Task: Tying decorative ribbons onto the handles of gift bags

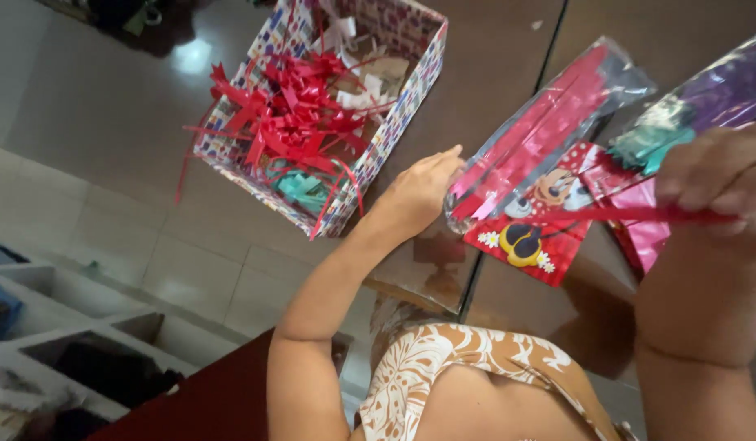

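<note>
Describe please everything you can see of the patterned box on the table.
The patterned box is a rectangular open box, cardboard by its look, with walls covered in small many-coloured squares. It stands on the dark glossy table, tilted in the view, left of the left hand, which does not touch it. Inside lie red ribbon bows, whose strands spill over the rim, a teal bow and pale paper scraps.

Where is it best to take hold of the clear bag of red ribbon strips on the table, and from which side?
Probably grip the clear bag of red ribbon strips at its lower end, by the left hand, whose fingers already reach it. The bag is long and lies slanted, and that end faces the person; the far end lies close to the purple bag. Pinch across its narrow width from the left.
</note>
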